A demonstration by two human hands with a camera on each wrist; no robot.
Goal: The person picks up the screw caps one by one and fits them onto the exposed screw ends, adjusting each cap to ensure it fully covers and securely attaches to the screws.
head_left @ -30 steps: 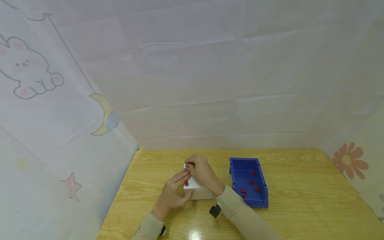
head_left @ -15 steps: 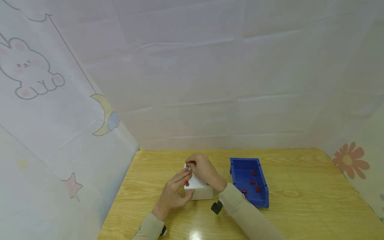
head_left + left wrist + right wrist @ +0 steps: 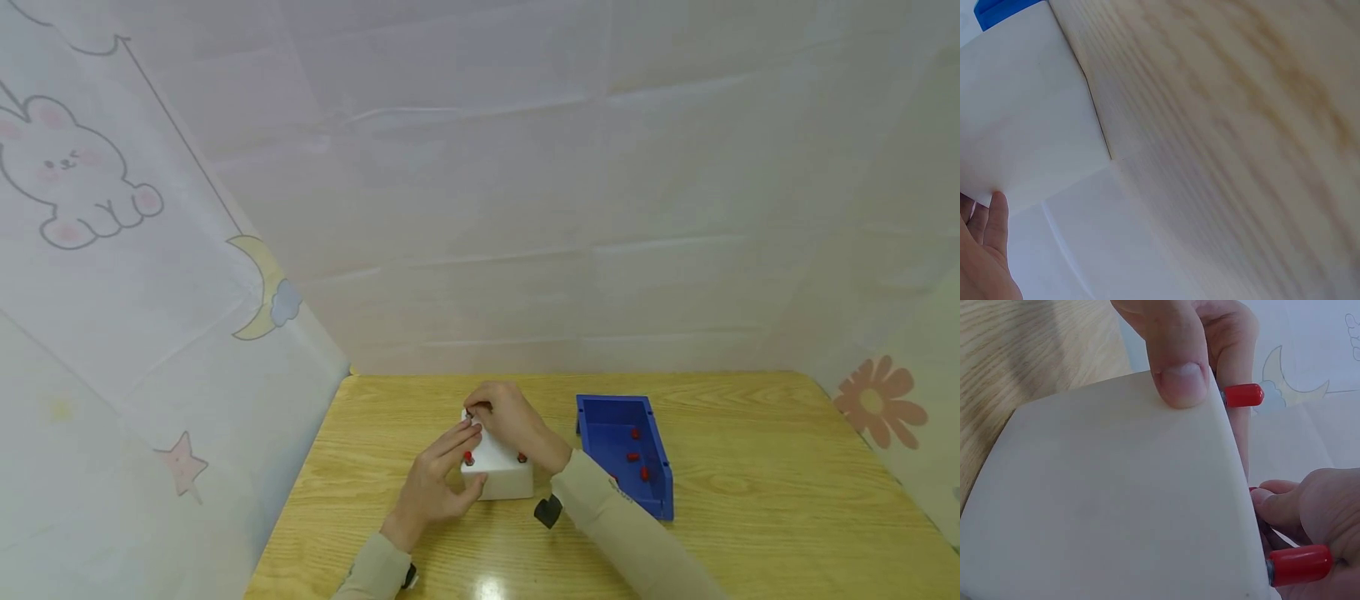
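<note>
Since a second ago, the right sleeve has slid further over the blue tray, covering some of its loose red pieces, and the front-right red cap on the white box has come clear of the wrist. Between the two hands sits that box, on the wooden table, left of the tray. Its left side is held by the left hand, thumb against the front face, fingers reaching over the top past the front-left red cap. Over the far-left corner, the right hand pinches a small red part, mostly hidden by thumb and finger.
</note>
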